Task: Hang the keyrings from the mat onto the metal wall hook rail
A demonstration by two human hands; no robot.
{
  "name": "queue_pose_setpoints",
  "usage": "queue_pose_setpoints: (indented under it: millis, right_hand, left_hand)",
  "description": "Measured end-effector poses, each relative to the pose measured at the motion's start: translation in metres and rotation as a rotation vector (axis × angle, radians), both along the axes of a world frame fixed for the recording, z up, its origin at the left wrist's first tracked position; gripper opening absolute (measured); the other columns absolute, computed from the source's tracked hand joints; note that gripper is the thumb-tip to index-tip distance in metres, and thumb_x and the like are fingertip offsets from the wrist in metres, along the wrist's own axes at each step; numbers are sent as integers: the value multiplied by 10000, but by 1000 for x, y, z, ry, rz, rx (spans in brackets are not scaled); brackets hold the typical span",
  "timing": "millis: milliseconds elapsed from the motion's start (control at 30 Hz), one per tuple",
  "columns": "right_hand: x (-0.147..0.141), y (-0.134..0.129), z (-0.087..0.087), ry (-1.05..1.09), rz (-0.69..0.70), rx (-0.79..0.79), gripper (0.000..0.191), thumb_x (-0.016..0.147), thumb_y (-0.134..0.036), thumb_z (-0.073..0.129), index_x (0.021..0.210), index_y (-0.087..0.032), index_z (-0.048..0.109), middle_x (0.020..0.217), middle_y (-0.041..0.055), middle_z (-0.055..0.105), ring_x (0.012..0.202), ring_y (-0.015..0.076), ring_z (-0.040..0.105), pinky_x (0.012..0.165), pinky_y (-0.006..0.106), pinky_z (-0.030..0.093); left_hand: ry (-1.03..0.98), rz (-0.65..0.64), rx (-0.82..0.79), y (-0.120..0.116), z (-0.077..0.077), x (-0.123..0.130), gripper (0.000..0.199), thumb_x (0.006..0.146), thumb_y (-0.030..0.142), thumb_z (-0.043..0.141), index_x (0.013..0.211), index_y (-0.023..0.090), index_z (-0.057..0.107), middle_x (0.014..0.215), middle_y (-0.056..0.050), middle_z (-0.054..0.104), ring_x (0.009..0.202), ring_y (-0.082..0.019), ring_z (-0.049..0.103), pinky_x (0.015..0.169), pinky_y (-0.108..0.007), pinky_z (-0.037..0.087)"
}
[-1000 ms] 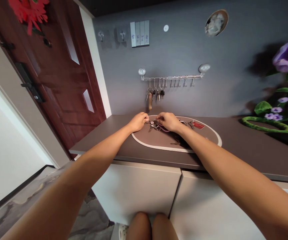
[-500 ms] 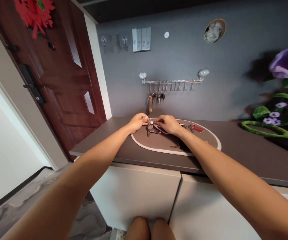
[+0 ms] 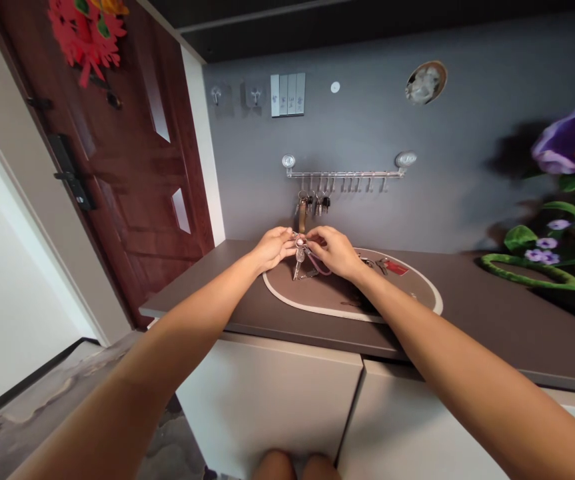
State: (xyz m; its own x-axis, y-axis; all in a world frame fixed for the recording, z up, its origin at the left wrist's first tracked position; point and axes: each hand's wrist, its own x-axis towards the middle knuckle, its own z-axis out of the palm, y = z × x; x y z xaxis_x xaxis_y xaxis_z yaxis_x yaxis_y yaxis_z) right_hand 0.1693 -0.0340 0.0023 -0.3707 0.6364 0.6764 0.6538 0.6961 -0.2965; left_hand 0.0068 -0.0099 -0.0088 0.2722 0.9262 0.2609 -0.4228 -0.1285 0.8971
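Between my hands, a bunch of keys (image 3: 299, 257) with a pinkish strap (image 3: 321, 267) hangs just above the oval brown mat (image 3: 312, 300). My left hand (image 3: 274, 245) pinches the bunch near its ring from the left. From the right, my right hand (image 3: 334, 250) grips it by the ring too, the thumb and forefinger close together. One silver key dangles downward below the fingers. More keys (image 3: 382, 267) and a red card (image 3: 396, 267) lie on the mat to the right of my right hand, partly behind my wrist.
A clear hook rail (image 3: 344, 175) is fixed to the grey wall, with several hanging keys (image 3: 322, 204) at its left part. A purple flower decoration (image 3: 547, 257) stands on the right of the counter (image 3: 487, 320). The dark red door (image 3: 142, 200) is at left.
The keys between my hands have come up a little, and one key now hangs more freely. My left fingers have spread slightly. The whole view has tilted up somewhat.
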Motion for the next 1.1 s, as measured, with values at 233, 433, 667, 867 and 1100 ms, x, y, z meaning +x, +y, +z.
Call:
queue_pose_setpoints:
  millis: [233,433,667,867,1100]
  right_hand:
    - [-5,4,-7,-2,92,140,194,784,-233,498,912,-177,633,921,71,528,889,167,516,821,313,411]
    - [-9,4,-8,59,66,134,233,786,-330,516,909,-177,642,906,68,518,873,165,523,840,321,408]
    - [-8,6,-7,93,87,164,173,746,-286,576,854,-186,667,877,61,547,846,161,535,804,313,427]
    - [-6,8,-8,91,109,210,167,741,-210,557,851,-209,682,916,60,554,865,163,542,802,319,439]
    - [-7,7,-9,104,133,286,175,743,-205,545,858,-218,677,935,57,556,886,164,546,808,318,446]
  left_hand:
    - [-115,-1,-21,-2,5,0,121,843,139,438,737,97,479,761,-87,633,804,-150,627,848,-399,456]
    - [-136,7,6,-3,7,1,125,839,116,435,727,96,488,734,-69,620,739,-132,625,831,-369,467]
    - [-116,-52,30,-5,8,0,103,833,138,459,758,86,507,857,-98,633,811,-146,617,853,-385,456]
    - [-119,-45,49,-6,9,-1,133,841,133,439,764,76,530,867,-100,637,815,-149,623,893,-395,436]
    - [-142,-59,57,-2,8,-3,102,827,156,478,783,82,535,904,-107,641,861,-144,616,944,-409,390]
